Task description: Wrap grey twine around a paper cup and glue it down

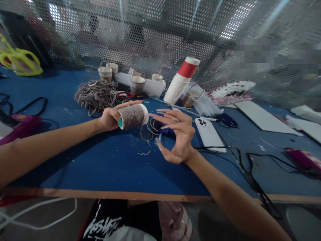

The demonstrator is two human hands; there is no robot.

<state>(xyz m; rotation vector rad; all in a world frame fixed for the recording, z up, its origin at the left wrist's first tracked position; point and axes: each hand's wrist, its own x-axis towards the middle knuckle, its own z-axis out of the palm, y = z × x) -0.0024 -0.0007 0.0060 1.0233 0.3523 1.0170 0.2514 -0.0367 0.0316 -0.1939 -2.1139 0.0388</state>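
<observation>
My left hand [110,117] grips a paper cup wrapped in grey-brown cord [132,116], held on its side above the blue table [100,160]. A loose end of the cord [146,134] hangs from the cup down to the table. Just right of the cup, my right hand [177,135] is raised with its fingers spread and nothing in it; its fingertips point toward the cup's rim. Under the right hand lies a blue tool [167,131], partly hidden.
A pile of loose cord [95,95], several cord-wrapped cups [136,83], a leaning stack of paper cups [180,82] and a white phone [209,134] lie behind the hands. Black cables [240,160] cross the right side. Purple glue guns [20,125] lie at both edges.
</observation>
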